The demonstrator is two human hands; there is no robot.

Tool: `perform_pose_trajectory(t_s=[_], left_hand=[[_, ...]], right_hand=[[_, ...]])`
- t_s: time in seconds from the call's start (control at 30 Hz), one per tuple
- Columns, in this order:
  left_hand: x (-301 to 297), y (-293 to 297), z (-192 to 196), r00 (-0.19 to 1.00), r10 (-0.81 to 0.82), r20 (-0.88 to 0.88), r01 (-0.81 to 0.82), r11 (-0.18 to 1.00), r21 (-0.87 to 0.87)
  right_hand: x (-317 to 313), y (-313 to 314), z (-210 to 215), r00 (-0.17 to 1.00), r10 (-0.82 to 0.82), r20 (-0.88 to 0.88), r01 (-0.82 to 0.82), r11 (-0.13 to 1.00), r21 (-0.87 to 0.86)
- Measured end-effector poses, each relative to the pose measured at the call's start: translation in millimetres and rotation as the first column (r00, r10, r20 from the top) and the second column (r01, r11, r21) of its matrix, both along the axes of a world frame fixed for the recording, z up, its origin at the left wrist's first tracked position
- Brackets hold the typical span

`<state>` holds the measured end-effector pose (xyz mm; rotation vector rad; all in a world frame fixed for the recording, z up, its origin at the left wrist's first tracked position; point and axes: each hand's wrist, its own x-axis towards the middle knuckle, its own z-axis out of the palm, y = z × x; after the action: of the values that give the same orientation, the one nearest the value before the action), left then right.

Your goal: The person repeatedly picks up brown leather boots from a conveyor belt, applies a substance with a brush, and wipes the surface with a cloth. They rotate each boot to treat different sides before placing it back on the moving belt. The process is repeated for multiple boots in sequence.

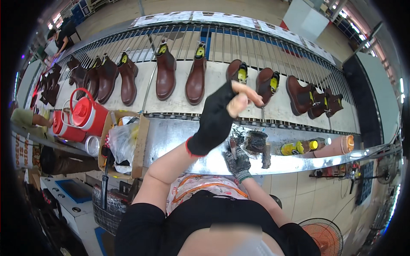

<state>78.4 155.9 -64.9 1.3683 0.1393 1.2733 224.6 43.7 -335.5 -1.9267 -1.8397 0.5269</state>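
My left hand (222, 111), in a black glove with bare fingertips, is raised over the bench. Its index finger and thumb stretch rightward, apart, with nothing visible between them. Just beyond it, two brown ankle boots (265, 85) with yellow-green pull tabs lie on the white conveyor belt (147, 96); whether the fingers touch one cannot be made out. Low over the metal bench (171, 141), my right hand (238, 162) wears a grey, blackened glove. Its fingers close round a slim brown-handled tool (233, 146). Beside it sit a black-stained block (256, 141) and a narrow dark brush-like piece (266, 157).
More brown boots (165, 74) line the belt, before a metal rod rack (222, 38). Red drink jugs (87, 113) and a cardboard box (143, 145) with plastic bags stand left. Yellow bottles (299, 147) lie right; an orange fan (322, 237) stands below. Another person (62, 42) is far left.
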Motion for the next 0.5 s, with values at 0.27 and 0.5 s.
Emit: perform_pose_trajectory(t_s=[0.27, 0.5], left_hand=[[-12.0, -35.6, 39.9, 0.902, -0.418, 0.108, 0.402, 0.905, 0.139], [-19.1, -73.5, 53.6, 0.832, -0.54, 0.127, 0.522, 0.84, 0.147]], right_hand=[[-9.0, -13.9, 26.9, 0.949, -0.279, -0.15, 0.251, 0.951, -0.18], [0.1, -2.6, -1.6, 0.999, 0.038, -0.027, -0.041, 0.992, -0.122]])
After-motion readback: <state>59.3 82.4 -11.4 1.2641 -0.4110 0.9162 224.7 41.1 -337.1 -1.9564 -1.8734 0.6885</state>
